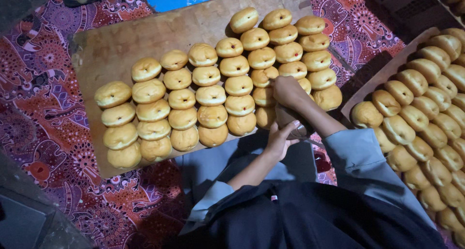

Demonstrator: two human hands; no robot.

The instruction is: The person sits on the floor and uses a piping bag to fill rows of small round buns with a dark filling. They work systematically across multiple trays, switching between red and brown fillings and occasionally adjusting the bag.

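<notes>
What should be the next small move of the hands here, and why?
Probably the right hand lifts one doughnut from the board's near edge toward the bag-like thing the left hand grips; the right hand already rests on that row, beside it.

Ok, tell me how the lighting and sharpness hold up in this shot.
Head view: the doughnuts on the wooden board are evenly lit and sharp; the corners fall into dark shadow; both hands, left and right, look slightly soft.
</notes>
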